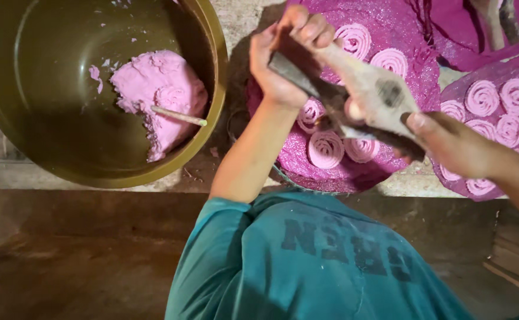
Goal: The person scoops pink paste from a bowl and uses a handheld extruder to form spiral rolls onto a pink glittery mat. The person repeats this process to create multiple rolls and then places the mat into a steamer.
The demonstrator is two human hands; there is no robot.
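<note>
1. Wooden hand press (366, 95), a worn grey two-handled tool, sits gripped between both hands above the round magenta woven mat (401, 35); it is held in the air, tilted, its body over the middle of that mat.
2. Left hand (283, 62) is closed around the upper handle of the press, fingers curled over the top. Right hand (449, 142) is closed on the lower handle at the near right end, thumb on top.
3. Done so far, as the mat shows: several pink dough spirals (326, 149) already lie on it, some at the far edge and some in a nearer row under the press. Bare magenta weave shows between and to the left of them, so I judge this mat only partly filled.
4. A second magenta mat (496, 77) just to the right carries a close cluster of pink coils and looks further along; its lower part is hidden by the right forearm.
5. Well to the left, apart from both hands, stands a large olive-green round basin (218, 89) holding a sizeable lump of pink dough (153, 89) with a thin pale stick (179, 116) stuck into it. Much dough remains, which suggests plenty of pressing is left.
6. Whether dough is coming out of the press now cannot be told.
</note>
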